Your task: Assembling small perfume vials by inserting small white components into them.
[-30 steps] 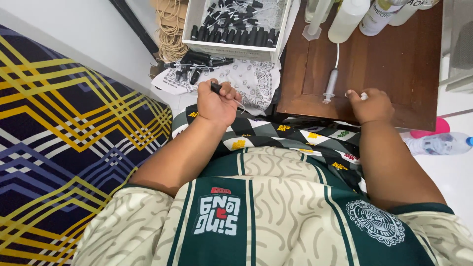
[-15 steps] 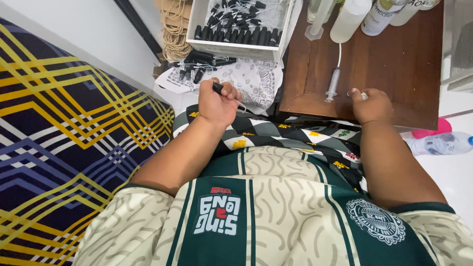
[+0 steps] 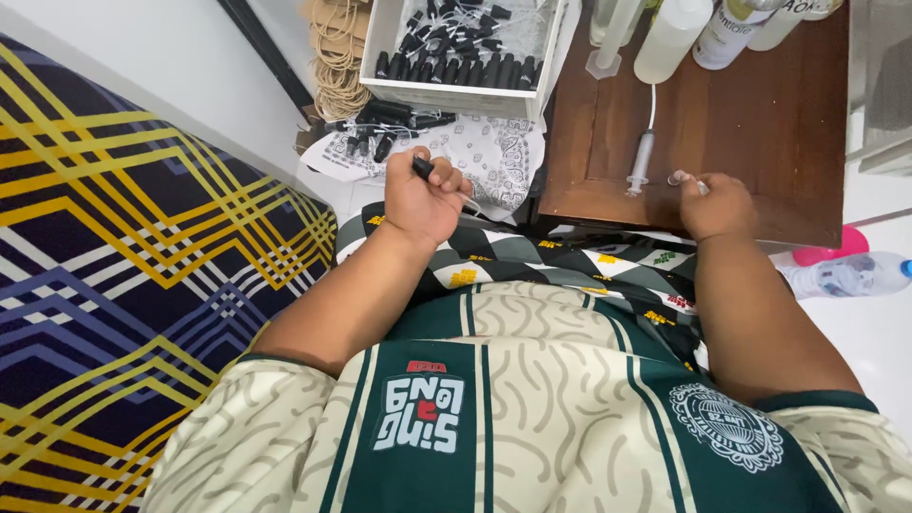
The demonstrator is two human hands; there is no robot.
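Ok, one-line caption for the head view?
Left hand grips a small black cap; right hand holds a small vial on the wooden table.

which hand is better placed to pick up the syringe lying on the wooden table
Right. The right hand rests on the wooden table beside the syringe; the left hand holds a small black cap.

The person wears a short-sleeved jersey (image 3: 494, 408) in cream squiggle pattern with dark green stripes, a round crest on one side, and checkered green-and-white shorts (image 3: 541, 261) nearer the bare hands.
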